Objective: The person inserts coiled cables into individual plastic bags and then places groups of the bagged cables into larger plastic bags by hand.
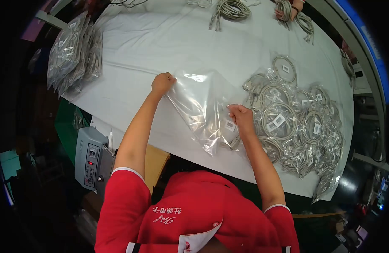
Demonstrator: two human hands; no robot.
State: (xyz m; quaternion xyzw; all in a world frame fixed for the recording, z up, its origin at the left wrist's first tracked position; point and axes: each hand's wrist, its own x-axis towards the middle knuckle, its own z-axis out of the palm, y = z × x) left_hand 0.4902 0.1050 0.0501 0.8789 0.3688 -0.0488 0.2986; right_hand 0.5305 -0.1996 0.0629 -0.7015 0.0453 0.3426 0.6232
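A large clear plastic bag [198,99] is stretched between my two hands above the white table. My left hand [163,83] is closed on its upper left corner. My right hand [241,114] pinches its right side, close to the heap of bagged cables [279,121]. A small white label [230,125] shows beside my right hand, under or behind clear plastic. The bag looks flat, and whether anything is inside it I cannot tell.
Stacked bagged cables [72,55] lie at the table's [131,46] left edge. A grey machine [91,158] stands below left. Loose cable coils [232,9] lie at the back. Another person's hand [295,9] holds a coil at the top right.
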